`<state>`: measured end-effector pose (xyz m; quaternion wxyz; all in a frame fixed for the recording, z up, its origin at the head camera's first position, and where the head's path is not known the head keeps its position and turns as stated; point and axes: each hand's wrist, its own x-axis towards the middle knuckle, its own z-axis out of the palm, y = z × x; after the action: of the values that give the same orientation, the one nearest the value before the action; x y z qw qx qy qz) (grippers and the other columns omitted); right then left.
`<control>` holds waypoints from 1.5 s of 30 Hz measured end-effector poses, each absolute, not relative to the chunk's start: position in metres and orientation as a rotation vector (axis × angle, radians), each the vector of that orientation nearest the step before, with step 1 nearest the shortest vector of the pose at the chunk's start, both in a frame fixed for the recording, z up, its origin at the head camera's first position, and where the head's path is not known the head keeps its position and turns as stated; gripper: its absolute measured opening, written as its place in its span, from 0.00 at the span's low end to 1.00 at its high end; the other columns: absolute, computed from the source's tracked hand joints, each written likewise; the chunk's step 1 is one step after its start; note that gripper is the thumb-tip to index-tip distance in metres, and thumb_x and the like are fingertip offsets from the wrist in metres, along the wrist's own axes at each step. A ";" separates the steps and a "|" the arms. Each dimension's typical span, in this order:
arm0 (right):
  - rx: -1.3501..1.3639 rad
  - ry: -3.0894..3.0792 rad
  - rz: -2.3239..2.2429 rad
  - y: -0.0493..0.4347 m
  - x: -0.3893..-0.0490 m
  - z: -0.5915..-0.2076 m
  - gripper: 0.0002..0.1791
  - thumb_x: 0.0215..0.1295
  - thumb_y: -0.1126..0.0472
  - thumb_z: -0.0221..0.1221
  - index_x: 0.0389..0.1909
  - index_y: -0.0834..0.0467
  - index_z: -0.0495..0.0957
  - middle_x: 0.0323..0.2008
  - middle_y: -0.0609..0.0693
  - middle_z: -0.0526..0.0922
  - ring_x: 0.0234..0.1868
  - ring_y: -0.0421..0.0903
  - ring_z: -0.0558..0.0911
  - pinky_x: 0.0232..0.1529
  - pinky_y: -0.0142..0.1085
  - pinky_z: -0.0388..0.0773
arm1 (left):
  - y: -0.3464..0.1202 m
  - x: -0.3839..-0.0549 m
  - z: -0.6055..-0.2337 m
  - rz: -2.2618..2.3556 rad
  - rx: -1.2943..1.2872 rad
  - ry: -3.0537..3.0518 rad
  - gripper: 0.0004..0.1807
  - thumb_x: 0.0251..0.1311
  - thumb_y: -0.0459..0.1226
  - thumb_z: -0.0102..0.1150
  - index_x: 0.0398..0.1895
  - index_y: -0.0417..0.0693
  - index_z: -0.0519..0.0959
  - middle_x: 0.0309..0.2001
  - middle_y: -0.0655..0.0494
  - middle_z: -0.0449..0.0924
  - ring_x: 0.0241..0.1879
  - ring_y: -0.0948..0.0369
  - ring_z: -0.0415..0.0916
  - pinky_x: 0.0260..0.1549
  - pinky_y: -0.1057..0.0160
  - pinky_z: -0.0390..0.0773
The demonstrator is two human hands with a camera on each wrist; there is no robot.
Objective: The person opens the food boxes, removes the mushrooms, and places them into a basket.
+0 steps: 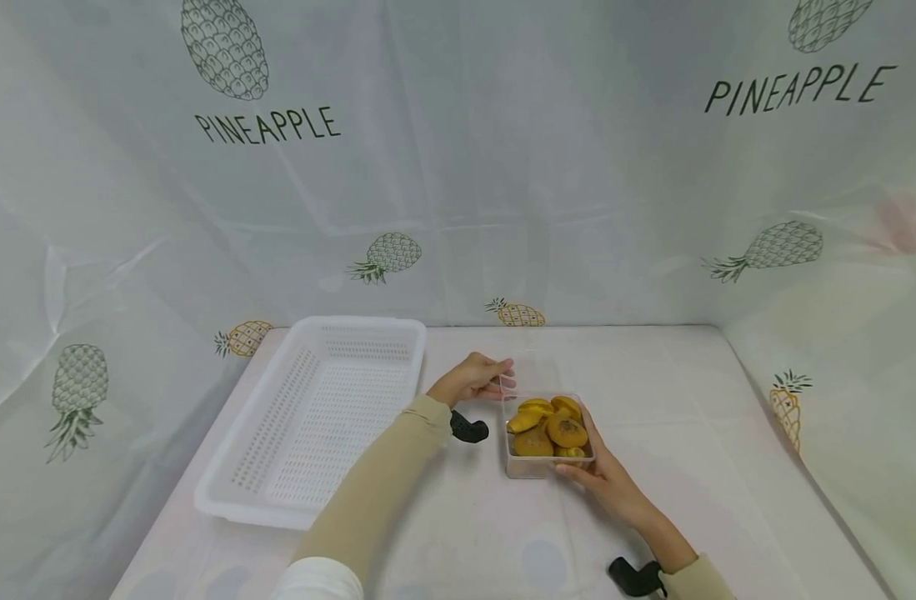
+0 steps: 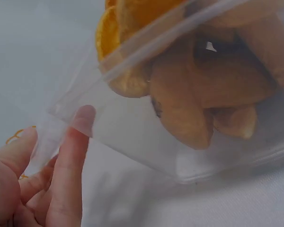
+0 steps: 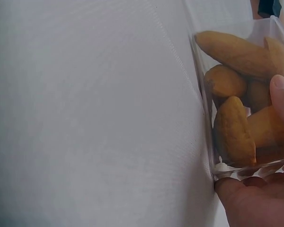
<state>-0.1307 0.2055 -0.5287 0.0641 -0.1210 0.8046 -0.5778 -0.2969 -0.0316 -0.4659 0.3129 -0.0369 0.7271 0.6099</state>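
Observation:
A clear plastic box [image 1: 531,469] stands on the table, filled with several yellow-brown rounded food-like pieces [image 1: 566,431]; their exact kind is unclear. Its see-through lid [image 1: 534,372] is raised at the far side of the box. My left hand [image 1: 482,377] pinches the left edge of that lid between thumb and fingers. In the left wrist view, the index fingertip [image 2: 84,118] presses on a corner of the clear plastic. My right hand [image 1: 603,479] grips the box at its right side and near corner, the thumb on the near wall. Through the box wall, the right wrist view shows the brown pieces [image 3: 234,132].
A white perforated basket [image 1: 221,492] stands left of the box, beside my left forearm. Behind the white-covered table [image 1: 675,400] hangs a pale curtain [image 1: 458,183] printed with pineapples, which also runs along both sides. Black straps [image 1: 468,428] are at both wrists.

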 end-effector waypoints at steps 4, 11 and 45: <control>-0.370 2.430 -1.745 0.205 -0.130 -0.528 0.56 0.68 0.59 0.64 0.80 0.43 0.30 0.78 0.63 0.33 0.34 0.46 0.72 0.31 0.34 0.74 | -0.030 -0.296 -0.466 1.533 -0.140 1.986 0.22 0.72 0.47 0.56 0.46 0.33 0.85 0.32 0.48 0.84 0.14 0.66 0.74 0.24 0.71 0.82; -0.357 2.438 -1.733 0.205 -0.130 -0.528 0.56 0.68 0.59 0.64 0.80 0.44 0.30 0.78 0.63 0.33 0.34 0.47 0.72 0.31 0.35 0.74 | -0.029 -0.299 -0.463 1.569 -0.130 1.972 0.23 0.72 0.45 0.56 0.52 0.32 0.82 0.38 0.47 0.86 0.20 0.62 0.81 0.23 0.69 0.83; -0.383 2.439 -1.753 0.206 -0.132 -0.530 0.57 0.67 0.60 0.65 0.80 0.42 0.31 0.79 0.61 0.35 0.25 0.42 0.67 0.23 0.34 0.71 | -0.055 -0.261 -0.400 1.378 0.326 2.284 0.34 0.66 0.48 0.64 0.72 0.49 0.66 0.67 0.45 0.68 0.64 0.51 0.68 0.61 0.53 0.72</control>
<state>-0.1317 0.2061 -0.5298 0.0567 -0.1262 0.8041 -0.5781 -0.2608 -0.0550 -0.4003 0.2251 0.1183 0.8280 0.4997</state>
